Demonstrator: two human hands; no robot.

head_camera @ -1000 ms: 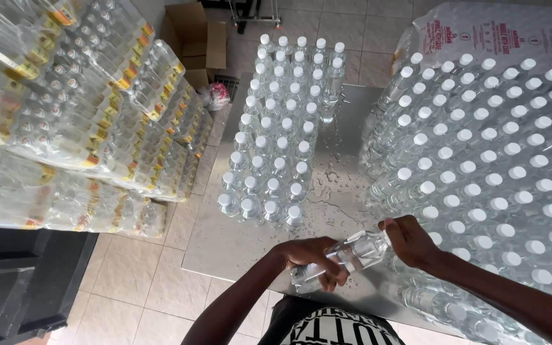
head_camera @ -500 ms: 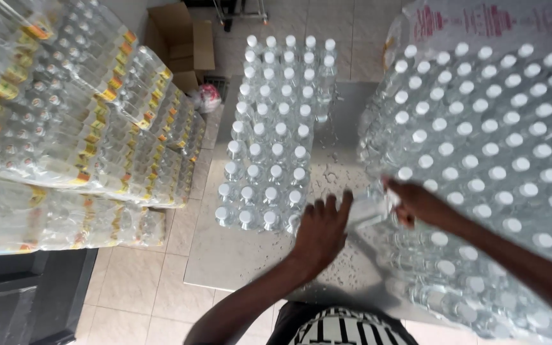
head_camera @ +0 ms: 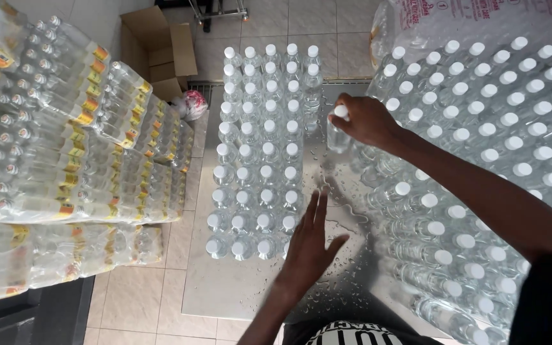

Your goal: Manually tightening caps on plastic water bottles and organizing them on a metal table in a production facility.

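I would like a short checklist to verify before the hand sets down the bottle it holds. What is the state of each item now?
1. Right hand grips the capped bottle near its top: ok.
2. Bottle upright: ok.
3. Free spot next to the grid of standing bottles, at its right edge: ok, bare metal shows there.
4. Left hand clear of that spot: ok, it is open lower down beside the grid.
5. Metal table dry: not ok, water drops lie on it.
6. Cap screwed tight: cannot tell.
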